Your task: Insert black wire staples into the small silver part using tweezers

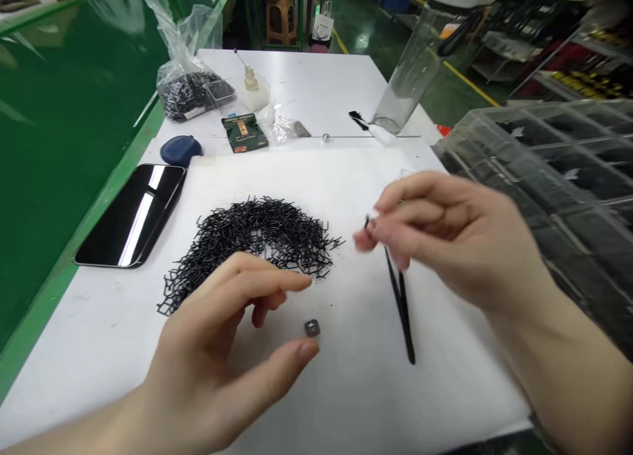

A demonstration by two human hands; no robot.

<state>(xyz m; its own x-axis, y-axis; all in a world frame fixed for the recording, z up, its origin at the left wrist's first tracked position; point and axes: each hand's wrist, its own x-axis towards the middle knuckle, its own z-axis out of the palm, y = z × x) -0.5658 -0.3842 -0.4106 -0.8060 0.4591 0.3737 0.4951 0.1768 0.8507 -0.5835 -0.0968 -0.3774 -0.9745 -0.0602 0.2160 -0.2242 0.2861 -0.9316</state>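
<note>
A heap of thin black bent pins (257, 227) lies on the white table. My left hand (232, 343) is at the heap's near side, thumb and fingers apart, nothing between them. Just beyond its thumb tip sits a small dark grey square part (312, 328) with rounded corners. My right hand (445, 237) is raised right of the heap, its thumb and fingers pinched on a tiny dark piece (367, 223), blurred and partly hidden by the fingertips. Below that hand black tweezers (406, 316) rest on the table, their tips toward the hand.
A phone (133, 214) and a dark blue case (180, 150) lie at the left. Behind are a bag of black parts (190, 95), a green packet (244, 133), a small glass bottle (250, 79) and a tall clear bottle (408, 72). Compartment trays (534, 171) stand right.
</note>
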